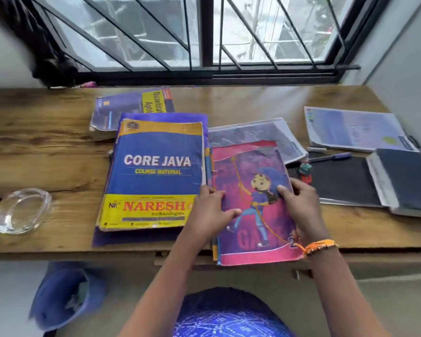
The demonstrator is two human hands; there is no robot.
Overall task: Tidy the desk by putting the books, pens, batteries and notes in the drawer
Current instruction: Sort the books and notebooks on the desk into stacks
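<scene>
Presently the pink cartoon-cover book point(253, 205) is held at the near edge of the wooden desk point(46, 147), its near end overhanging that edge. It is gripped by both hands: the left hand point(210, 210) is closed on the left, spine-side edge with the thumb laid across the cover, and the right hand point(301, 205) is closed on the right edge, thumb on top and fingers hidden beneath. Thinner booklets appear to be stacked under it, so it is judged that a small pile is being gathered, not one volume.

Just to the left, the Core Java book point(156, 176) lies on a purple folder point(122, 237), with an aptitude book point(122, 113) farther off. To the right, a pen point(331, 157) rests on a dark mat point(345, 186), beside a spiral-bound notebook point(350, 128) and an open dark diary point(404, 183). A glass ashtray point(20, 210) sits at the near left.

Only part of the drawer point(180, 260) is seen under the desk edge; whether it is open enough cannot be told. For the step to be done well, the pile should be squared at its edges and kept level, so that the lower booklets are not shed. It should be lifted clear, not dragged, so that the neighbouring book is not disturbed. The drawer should be checked and drawn out fully before the pile is lowered flat into it.
</scene>
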